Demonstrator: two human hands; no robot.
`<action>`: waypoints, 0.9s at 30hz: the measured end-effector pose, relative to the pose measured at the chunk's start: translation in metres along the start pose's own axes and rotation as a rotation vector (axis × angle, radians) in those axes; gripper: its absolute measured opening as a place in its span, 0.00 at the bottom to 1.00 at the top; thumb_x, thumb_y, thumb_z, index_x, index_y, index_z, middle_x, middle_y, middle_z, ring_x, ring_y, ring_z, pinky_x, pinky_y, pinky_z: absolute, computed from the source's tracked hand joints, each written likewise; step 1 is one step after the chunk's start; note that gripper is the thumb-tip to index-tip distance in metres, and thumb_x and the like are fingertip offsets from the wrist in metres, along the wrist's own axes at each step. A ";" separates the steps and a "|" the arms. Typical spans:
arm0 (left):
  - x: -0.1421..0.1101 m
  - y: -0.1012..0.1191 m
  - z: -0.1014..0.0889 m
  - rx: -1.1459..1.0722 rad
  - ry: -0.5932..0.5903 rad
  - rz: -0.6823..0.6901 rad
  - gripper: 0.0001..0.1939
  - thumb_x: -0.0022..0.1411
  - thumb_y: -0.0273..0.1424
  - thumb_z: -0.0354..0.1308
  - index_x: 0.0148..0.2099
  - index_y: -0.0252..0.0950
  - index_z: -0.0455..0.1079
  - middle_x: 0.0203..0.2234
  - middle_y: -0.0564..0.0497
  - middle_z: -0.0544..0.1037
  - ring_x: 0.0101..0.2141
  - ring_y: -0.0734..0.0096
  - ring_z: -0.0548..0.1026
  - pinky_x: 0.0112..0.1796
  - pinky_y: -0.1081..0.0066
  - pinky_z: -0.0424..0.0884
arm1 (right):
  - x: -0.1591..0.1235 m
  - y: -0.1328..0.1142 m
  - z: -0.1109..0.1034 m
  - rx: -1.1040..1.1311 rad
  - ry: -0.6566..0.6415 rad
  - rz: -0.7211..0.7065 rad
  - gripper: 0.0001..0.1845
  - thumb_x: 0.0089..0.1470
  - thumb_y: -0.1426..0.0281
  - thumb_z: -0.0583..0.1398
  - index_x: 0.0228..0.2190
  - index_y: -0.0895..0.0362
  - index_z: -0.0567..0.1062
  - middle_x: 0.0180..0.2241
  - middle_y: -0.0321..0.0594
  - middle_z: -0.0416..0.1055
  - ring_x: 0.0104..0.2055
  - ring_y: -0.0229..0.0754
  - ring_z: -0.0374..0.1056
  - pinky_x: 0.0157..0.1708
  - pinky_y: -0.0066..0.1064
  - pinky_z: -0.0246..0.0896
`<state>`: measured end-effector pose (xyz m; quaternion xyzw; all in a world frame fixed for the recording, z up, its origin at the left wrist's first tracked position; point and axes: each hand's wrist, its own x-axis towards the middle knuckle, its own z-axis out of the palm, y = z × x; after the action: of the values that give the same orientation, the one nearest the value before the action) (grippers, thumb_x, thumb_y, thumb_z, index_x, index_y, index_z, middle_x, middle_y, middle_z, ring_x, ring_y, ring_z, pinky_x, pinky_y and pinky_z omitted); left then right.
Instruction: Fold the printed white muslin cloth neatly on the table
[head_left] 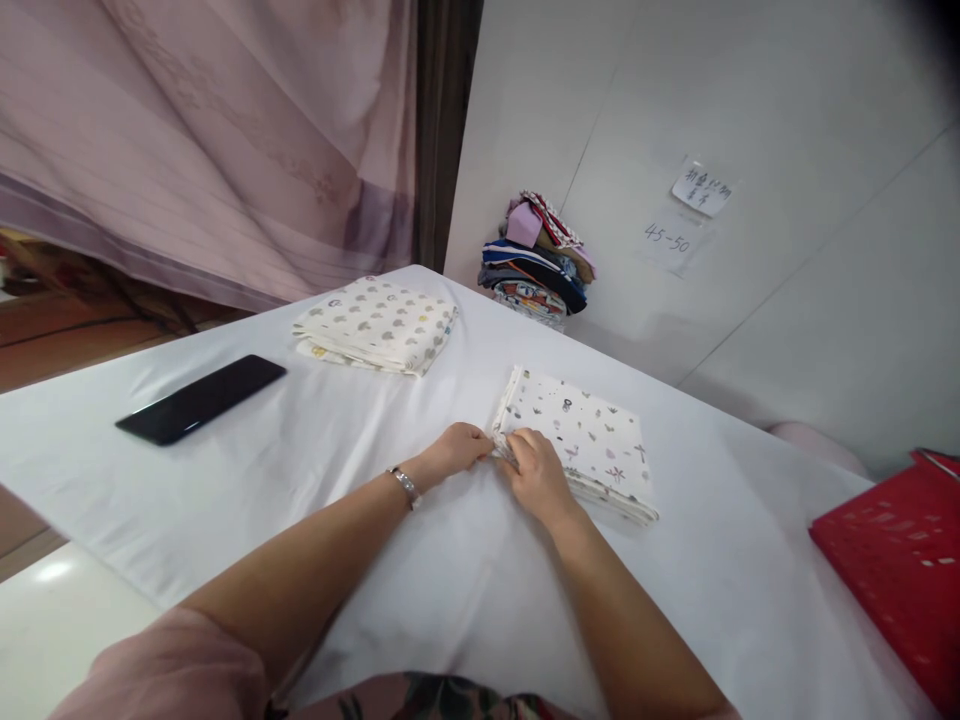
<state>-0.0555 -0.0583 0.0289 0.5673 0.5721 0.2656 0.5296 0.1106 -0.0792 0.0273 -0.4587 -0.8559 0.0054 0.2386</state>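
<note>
A folded white cloth with small printed figures and plants lies on the white-covered table. At its near left corner, my left hand is closed in a pinch on the cloth's edge. My right hand rests beside it, fingers curled over the same corner and gripping the edge. The exact fingertip hold is partly hidden. A second folded cloth, cream with a grey repeating print, lies farther back to the left, apart from both hands.
A black phone lies at the table's left. Behind the far edge stands a stack of folded fabrics against the wall. A red bag is at the right edge. Pink curtains hang at the left; paper notes are on the wall.
</note>
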 end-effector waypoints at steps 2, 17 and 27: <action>0.000 -0.001 -0.002 -0.076 -0.045 0.033 0.10 0.46 0.35 0.53 0.21 0.34 0.64 0.13 0.57 0.63 0.17 0.79 0.59 0.20 0.76 0.55 | 0.000 0.001 0.000 0.024 0.012 0.013 0.08 0.52 0.71 0.56 0.37 0.56 0.68 0.37 0.43 0.66 0.40 0.46 0.60 0.39 0.35 0.55; -0.011 0.003 0.021 0.573 0.190 0.159 0.14 0.51 0.43 0.53 0.27 0.38 0.71 0.25 0.51 0.75 0.27 0.69 0.71 0.27 0.74 0.58 | 0.000 0.009 0.004 0.270 0.197 0.145 0.05 0.53 0.72 0.52 0.33 0.55 0.68 0.33 0.39 0.65 0.37 0.41 0.61 0.38 0.31 0.57; 0.001 0.007 0.008 -0.043 0.118 0.010 0.09 0.46 0.35 0.55 0.22 0.34 0.64 0.14 0.58 0.62 0.18 0.78 0.59 0.20 0.76 0.54 | 0.001 0.006 -0.003 0.148 0.193 0.076 0.08 0.55 0.73 0.51 0.34 0.56 0.68 0.34 0.42 0.66 0.38 0.43 0.61 0.38 0.33 0.57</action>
<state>-0.0457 -0.0578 0.0325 0.5419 0.5936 0.3136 0.5056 0.1163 -0.0752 0.0294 -0.4701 -0.8084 0.0335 0.3525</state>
